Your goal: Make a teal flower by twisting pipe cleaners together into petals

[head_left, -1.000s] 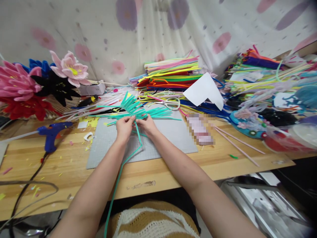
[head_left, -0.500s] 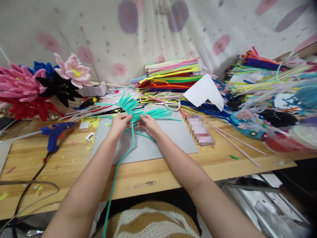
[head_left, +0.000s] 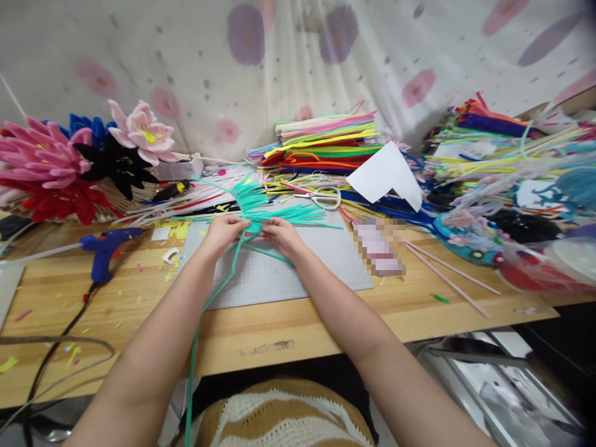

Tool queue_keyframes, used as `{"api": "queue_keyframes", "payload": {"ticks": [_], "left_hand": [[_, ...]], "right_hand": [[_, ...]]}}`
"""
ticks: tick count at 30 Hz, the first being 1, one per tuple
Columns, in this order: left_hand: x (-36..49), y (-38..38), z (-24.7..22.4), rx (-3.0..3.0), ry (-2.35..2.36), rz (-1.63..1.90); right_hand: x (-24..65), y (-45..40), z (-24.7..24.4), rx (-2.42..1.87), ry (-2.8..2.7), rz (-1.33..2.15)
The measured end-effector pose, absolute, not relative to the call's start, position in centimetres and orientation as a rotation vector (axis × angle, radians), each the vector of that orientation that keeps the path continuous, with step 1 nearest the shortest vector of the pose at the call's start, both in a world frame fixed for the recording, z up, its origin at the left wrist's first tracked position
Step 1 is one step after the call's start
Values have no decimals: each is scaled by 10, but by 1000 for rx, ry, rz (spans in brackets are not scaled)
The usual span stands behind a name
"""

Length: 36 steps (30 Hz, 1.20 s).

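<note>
Between my two hands is a fan-shaped bundle of teal pipe cleaners (head_left: 251, 197), held just above a grey mat (head_left: 265, 285). My left hand (head_left: 226, 233) pinches its near left edge with thumb and fingers. On the right side of the same edge, my right hand (head_left: 280, 236) is closed on it. From between the hands a long teal strand (head_left: 216, 295) hangs toward me, over the table edge and down. More teal pipe cleaners (head_left: 305, 214) lie on the mat beyond my right hand. The fingertips partly hide the joined part.
On the wooden table (head_left: 326, 329) are a blue glue gun (head_left: 106, 251) at left, scissors (head_left: 326, 197) behind the mat, and a white paper (head_left: 385, 174). Fluffy flowers (head_left: 41, 152) stand at back left. Piles of coloured pipe cleaners (head_left: 326, 143) line the back.
The long hanging strand has swung left, nearer my left forearm. The fan of teal pipe cleaners has shifted slightly right; both hands still hold it.
</note>
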State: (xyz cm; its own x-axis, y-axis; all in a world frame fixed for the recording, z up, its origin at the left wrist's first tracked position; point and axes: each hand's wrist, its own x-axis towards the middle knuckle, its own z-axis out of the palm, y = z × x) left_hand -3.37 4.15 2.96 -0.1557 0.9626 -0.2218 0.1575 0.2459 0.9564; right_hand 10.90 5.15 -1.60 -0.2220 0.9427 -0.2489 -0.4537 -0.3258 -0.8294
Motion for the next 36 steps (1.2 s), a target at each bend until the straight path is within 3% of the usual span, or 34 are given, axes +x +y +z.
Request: {"api": "queue_keyframes", "payload": {"ticks": [6,12,26,30,36], "left_hand": [[-40,44,35,1116,1472,986],[-40,43,46,1061,1434,973],[-45,29,32,1054,1436,1113],[-47,31,25,965,1478,1290],[-55,28,23,856,1476,1429]], "right_hand": [[112,49,-14,-1009,-903,1935],[108,46,-10,-1003,-931,1749],[114,46,0,-1101,-1163,1678],[119,47,-6,-1326,-1496,1424],[108,36,-14,-1414,-2321,693]]}}
